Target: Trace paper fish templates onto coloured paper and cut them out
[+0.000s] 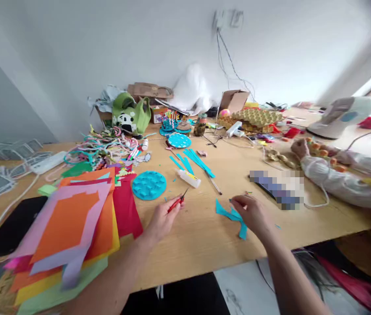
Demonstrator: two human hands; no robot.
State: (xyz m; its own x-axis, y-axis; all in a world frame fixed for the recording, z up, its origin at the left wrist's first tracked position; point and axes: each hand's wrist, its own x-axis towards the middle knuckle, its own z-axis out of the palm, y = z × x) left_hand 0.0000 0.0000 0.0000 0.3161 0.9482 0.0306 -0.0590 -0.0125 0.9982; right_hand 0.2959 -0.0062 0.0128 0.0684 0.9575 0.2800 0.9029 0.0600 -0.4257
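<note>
Red, one slim tool [176,204] sits gripped in the left hand [163,220], its tip near one white bottle [189,178]. The right hand [250,212], fingers narrowly pinched, hovers at blue scraps [242,229]; I cannot tell if it holds any. Left of the bottle lies one blue disc [149,185].

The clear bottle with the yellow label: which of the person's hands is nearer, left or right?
Left. The left hand, holding a red tool, is at the near left of the bottle; the right hand, by blue scraps, is farther off to its right.
</note>
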